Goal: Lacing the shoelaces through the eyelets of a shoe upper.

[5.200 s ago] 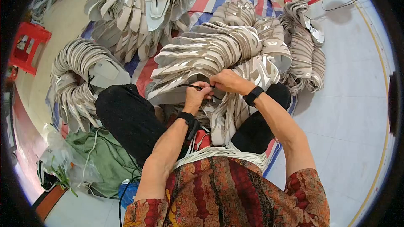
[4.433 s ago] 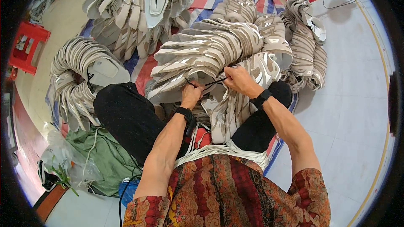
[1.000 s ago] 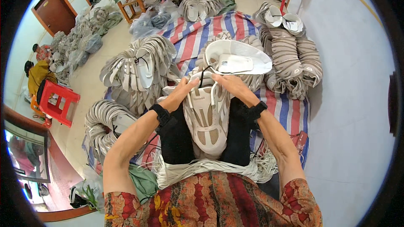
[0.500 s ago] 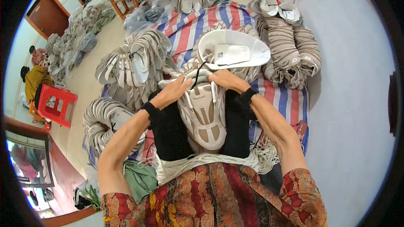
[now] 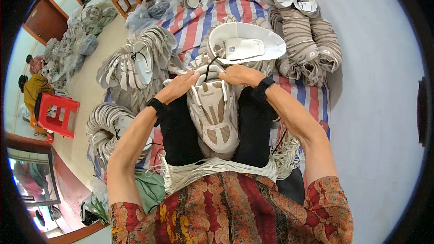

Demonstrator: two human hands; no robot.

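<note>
A beige and tan shoe upper (image 5: 217,119) rests between my black-clad thighs, its toe toward me. My left hand (image 5: 180,86) pinches the left edge of its collar, and my right hand (image 5: 240,75) grips the right edge. A black cord (image 5: 208,70) runs from the collar opening toward a pile of uppers just beyond. On that pile lies an upper showing its white inside (image 5: 266,43). Many loose white shoelaces (image 5: 217,171) hang across my lap. The fingertips inside the collar are partly hidden.
Bundled uppers stand at left (image 5: 135,61), near left (image 5: 101,124) and right (image 5: 300,40) on a striped sheet (image 5: 199,25). A red stool (image 5: 58,113) stands at far left near a seated person (image 5: 36,88). Green cloth (image 5: 149,190) lies beside my left arm.
The whole view has shifted slightly, so the scene sits a little higher and more to the left. Both hands keep hold of the upper's collar.
</note>
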